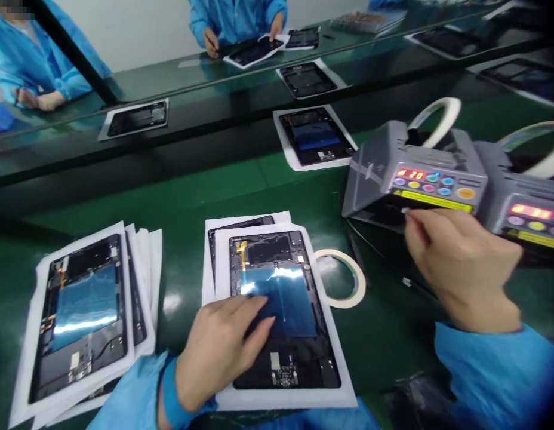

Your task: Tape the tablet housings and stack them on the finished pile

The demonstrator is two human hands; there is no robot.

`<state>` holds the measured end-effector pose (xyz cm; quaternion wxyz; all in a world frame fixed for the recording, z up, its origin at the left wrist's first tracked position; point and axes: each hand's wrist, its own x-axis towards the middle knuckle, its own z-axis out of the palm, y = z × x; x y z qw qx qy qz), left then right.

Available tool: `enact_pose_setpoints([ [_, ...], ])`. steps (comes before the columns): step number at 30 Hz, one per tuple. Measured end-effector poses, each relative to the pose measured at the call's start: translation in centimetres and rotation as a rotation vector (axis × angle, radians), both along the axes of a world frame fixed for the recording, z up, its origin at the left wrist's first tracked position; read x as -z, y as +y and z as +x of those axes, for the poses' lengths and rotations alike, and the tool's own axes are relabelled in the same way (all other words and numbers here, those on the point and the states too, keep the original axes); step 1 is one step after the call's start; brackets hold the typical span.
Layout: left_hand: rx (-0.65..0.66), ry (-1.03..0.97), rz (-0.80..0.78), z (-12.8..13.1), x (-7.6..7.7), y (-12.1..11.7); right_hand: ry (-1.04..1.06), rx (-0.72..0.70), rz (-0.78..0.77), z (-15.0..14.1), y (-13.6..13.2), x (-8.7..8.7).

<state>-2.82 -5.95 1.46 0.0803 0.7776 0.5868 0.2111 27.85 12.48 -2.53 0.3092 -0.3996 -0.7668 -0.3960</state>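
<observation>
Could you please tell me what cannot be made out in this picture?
- Head view, too small and blurred: what the white speck at the right hand is.
- Head view, covered by the upper tablet and its paper: most of the lower tablet.
- Head view, cut off by the right edge: the right-hand machine, its readout blurred.

Under the left hand (225, 340), blue film (299, 304) lies on a black tablet shell (308, 364) over a white sheet (299, 399), with a cream tape roll (360, 286) to the hand's right. Beyond the right hand (465, 263), which pinches a small white piece (405, 210), the grey dispenser (375, 155) has red digits (411, 174), a yellow strip (433, 200) and purple, yellow, pink, teal, blue and orange buttons (465, 193). Both sleeves (492, 370) are bright blue, and the table (182, 257) around the hands is dark green.
</observation>
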Motion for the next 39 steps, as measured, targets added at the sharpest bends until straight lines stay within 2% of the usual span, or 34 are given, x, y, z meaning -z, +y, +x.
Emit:
enact_pose_setpoints([
  [3,0.05,0.076,-0.132,1.2,0.7,2.4,0.068,-0.134,-0.135,-1.1,-1.0,-0.9],
  [6,0.033,0.176,-0.249,2.1,1.4,5.1,0.075,-0.409,-0.473,-3.5,-2.2,-1.2],
  [8,0.015,0.215,-0.279,2.6,1.9,6.8,0.046,-0.57,-0.667,-5.2,-2.4,-0.4],
  [11,0.043,0.24,-0.261,3.3,2.6,8.5,0.051,-0.696,-0.803,-6.8,-1.8,1.6],
  [14,0.089,0.292,-0.21,3.7,3.3,9.4,0.056,-0.738,-0.827,-7.0,-1.4,3.0],
  [19,0.13,0.352,-0.143,3.7,3.7,10.0,0.104,-0.767,-0.874,-6.4,-1.3,3.4],
  [23,0.186,0.41,-0.143,3.5,3.1,10.5,0.116,-0.751,-0.888,-6.3,-1.3,3.3],
  [29,0.312,0.578,-0.054,3.6,2.0,11.0,0.123,-0.739,-0.894,-6.2,-1.3,3.3],
  [33,0.333,0.487,-0.014,3.3,2.9,11.2,0.13,-0.741,-0.889,-6.1,-1.5,3.4],
  [39,0.275,0.298,-0.039,2.7,4.3,11.4,0.12,-0.72,-0.921,-6.0,-1.5,3.6],
])
